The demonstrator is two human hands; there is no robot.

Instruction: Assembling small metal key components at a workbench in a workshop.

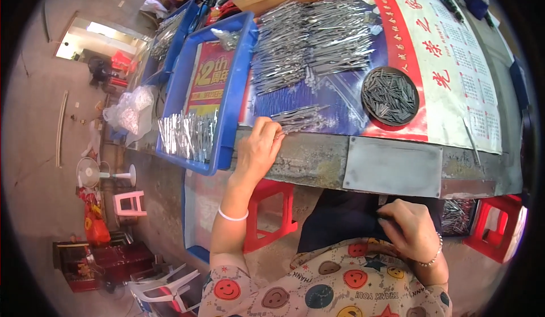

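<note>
My left hand is at the table's near edge, its fingers closed at the left end of a small bunch of thin silvery metal pieces. The fingertips partly hide that end. My right hand is above my lap, below the table edge, with its fingers curled in; whatever they may hold is hidden. Beyond the bunch, two wide rows of similar thin metal pieces cover a blue printed sheet. A round dark bowl of short grey metal pins stands to the right of the bunch.
A blue plastic tray with metal pieces at its near end stands left of the rows. A flat grey metal plate lies at the table's front edge. A calendar poster covers the right side. A red stool stands under the table.
</note>
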